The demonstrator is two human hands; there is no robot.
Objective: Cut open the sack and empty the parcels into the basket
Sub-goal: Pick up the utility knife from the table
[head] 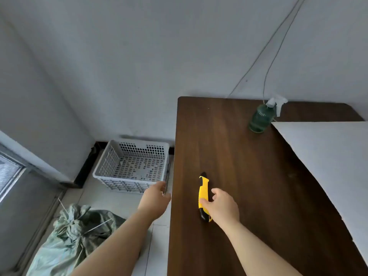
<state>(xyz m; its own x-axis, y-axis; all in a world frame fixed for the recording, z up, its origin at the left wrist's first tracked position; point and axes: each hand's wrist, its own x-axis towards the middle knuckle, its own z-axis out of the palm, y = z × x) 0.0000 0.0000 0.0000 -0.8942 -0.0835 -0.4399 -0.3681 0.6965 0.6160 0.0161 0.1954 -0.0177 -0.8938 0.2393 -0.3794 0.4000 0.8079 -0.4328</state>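
Observation:
A yellow and black utility knife [203,193] lies on the dark wooden table [239,156] near its left edge. My right hand [222,208] grips the knife's rear half, thumb on one side and fingers curled over the other. My left hand [154,200] hovers relaxed beside the table's left edge, holding nothing. On the floor at the lower left lies a green woven sack [65,242], its neck tied with pale string. A pale perforated plastic basket [101,172] stands on the floor against the wall, nothing inside it.
A green spray bottle [261,118] stands at the table's far side. A large white sheet [326,160] covers the table's right part. Two thin cables [266,60] run down the wall. A window frame [12,170] is at the left.

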